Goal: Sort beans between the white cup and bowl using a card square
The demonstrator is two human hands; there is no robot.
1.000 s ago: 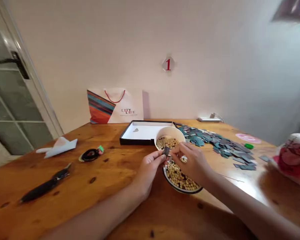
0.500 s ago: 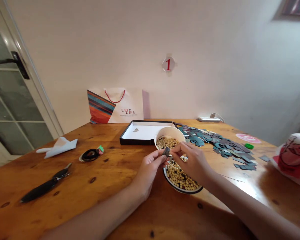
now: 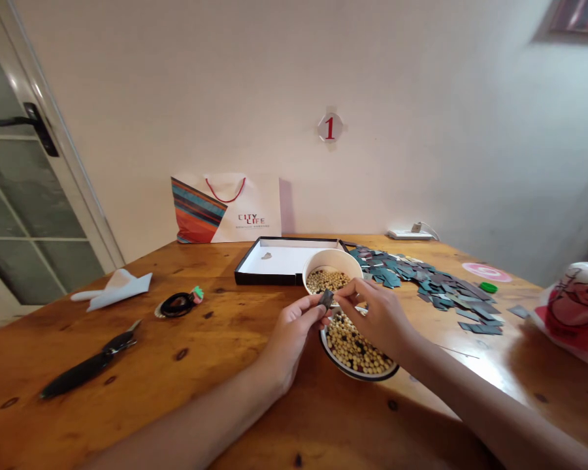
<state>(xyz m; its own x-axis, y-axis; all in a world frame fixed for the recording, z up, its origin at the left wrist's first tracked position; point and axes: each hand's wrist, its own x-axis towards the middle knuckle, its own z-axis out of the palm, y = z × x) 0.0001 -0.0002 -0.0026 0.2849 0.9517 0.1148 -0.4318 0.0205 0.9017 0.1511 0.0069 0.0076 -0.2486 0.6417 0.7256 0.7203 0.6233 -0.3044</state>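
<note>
My left hand [image 3: 290, 336] and my right hand [image 3: 378, 314] meet above a shallow dish [image 3: 334, 360] full of tan beans with a few dark ones. Both hands pinch a small dark piece [image 3: 326, 299] between their fingertips. Just behind stands a white bowl [image 3: 333, 260] that also holds tan beans. A shallow black box with a white inside [image 3: 279, 258] lies beyond the bowl, with one small grey bit in it.
A heap of dark teal tiles [image 3: 421, 281] spreads to the right on the wooden table [image 3: 127, 385]. At the left lie a black folded knife [image 3: 85, 367], a black round object [image 3: 176, 303] and white folded paper [image 3: 115, 287]. A striped paper bag [image 3: 225, 207] leans on the wall. A plastic bag [image 3: 573, 313] is far right.
</note>
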